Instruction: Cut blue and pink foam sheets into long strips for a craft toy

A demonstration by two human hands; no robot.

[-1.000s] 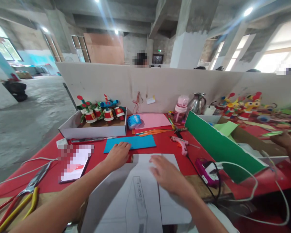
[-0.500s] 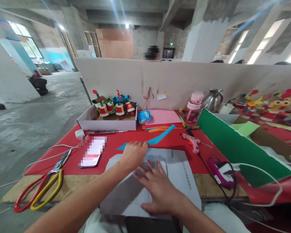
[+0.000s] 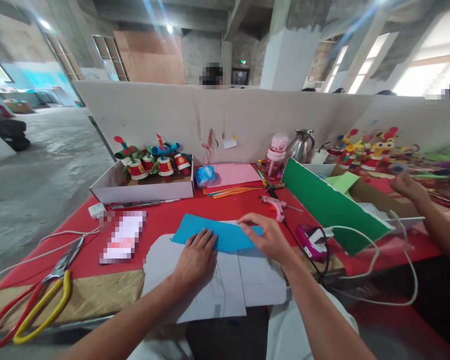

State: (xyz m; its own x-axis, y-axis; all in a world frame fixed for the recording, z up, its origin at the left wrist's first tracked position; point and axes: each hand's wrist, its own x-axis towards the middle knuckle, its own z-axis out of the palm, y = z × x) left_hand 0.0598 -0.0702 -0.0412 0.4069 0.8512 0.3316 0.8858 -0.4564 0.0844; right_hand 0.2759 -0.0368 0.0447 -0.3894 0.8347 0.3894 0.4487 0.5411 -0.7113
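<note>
A blue paper sheet [image 3: 228, 235] lies across the top of several white printed sheets [image 3: 225, 285] at the table's near edge. My left hand [image 3: 198, 252] rests flat on the blue sheet's left part and the white paper below it, fingers spread. At the blue sheet's right end is my right hand [image 3: 264, 235], its thumb and forefinger curved around the edge of the paper; whether they pinch it is hard to see.
Large scissors [image 3: 56, 285] and a phone [image 3: 123, 237] lie left. Behind are a white box [image 3: 146, 192] of paper figures and pink paper [image 3: 234, 175]. Right stand a glue gun [image 3: 277, 206], a purple power block [image 3: 311, 242], a green-sided box [image 3: 330, 205] and another person's hands [image 3: 412, 192].
The blue paper now lies broad and flat over the white sheets. My right hand has moved from the white paper to its right end. The view has turned right; another person's hands show.
</note>
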